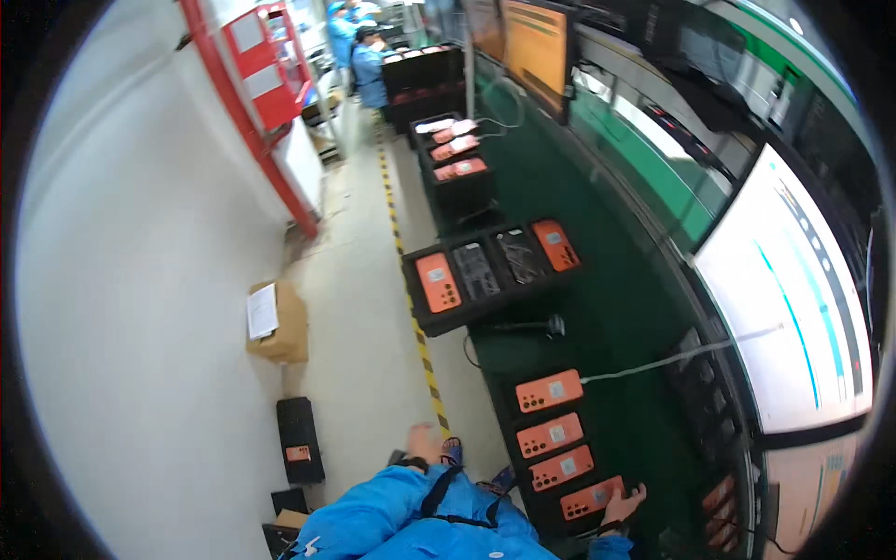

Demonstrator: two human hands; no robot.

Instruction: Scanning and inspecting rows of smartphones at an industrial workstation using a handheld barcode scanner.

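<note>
Several coral-orange phones lie back up in a column on the dark green bench, each with a pale label. My right hand [623,505] is at the right end of the nearest phone [586,501], fingers apart; whether it touches the phone I cannot tell. Beyond lie a second phone [561,469], a third phone [544,436] and a farthest phone [541,392], which has a white cable [658,361] running from its right end. Over the aisle, away from the bench, hangs my left hand [423,441], its fingers smeared by motion.
A black tray [437,327] with phones and dark slots overhangs the bench's left edge; another phone tray [467,193] stands farther off. Bright monitors [793,299] line the right. A cardboard box [291,329] sits by the left wall. People in blue [369,70] work far ahead.
</note>
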